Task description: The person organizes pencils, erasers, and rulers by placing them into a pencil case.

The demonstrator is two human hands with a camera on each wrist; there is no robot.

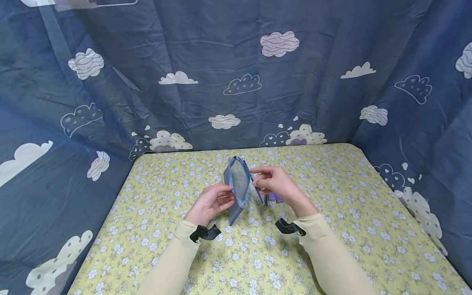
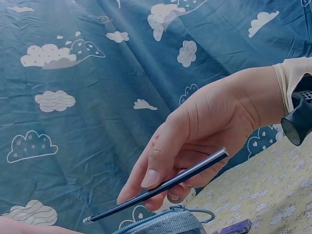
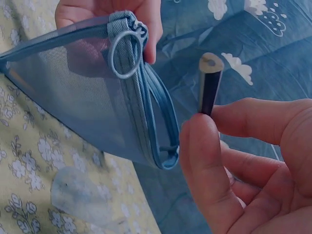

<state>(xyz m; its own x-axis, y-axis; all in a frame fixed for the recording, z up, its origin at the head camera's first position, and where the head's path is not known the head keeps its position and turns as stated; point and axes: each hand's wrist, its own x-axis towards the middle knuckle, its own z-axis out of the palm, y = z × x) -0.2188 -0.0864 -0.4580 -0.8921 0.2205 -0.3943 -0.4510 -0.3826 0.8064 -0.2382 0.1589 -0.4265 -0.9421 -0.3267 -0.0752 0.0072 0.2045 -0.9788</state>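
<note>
A blue mesh zip pouch (image 1: 240, 180) is held up with its mouth open by the left hand (image 1: 212, 201), whose fingers pinch its near side. The same pouch (image 3: 92, 97) shows a zipper ring in the right wrist view. Just right of the mouth, the right hand (image 1: 277, 185) pinches a dark pencil (image 2: 161, 189) between thumb and fingers. The pencil (image 3: 210, 87) is outside the pouch, its flat unsharpened end toward the right wrist camera. In the left wrist view the right hand (image 2: 204, 129) holds it slanted above the zipper edge.
Beyond the pencil, purple items (image 1: 275, 198) and a dark thin item (image 1: 266, 200) lie on the flowered cloth (image 1: 236, 258). A clear, flat object (image 3: 80, 197) rests on the cloth below the pouch. Blue cloud-patterned curtains (image 1: 206, 53) enclose the back and sides.
</note>
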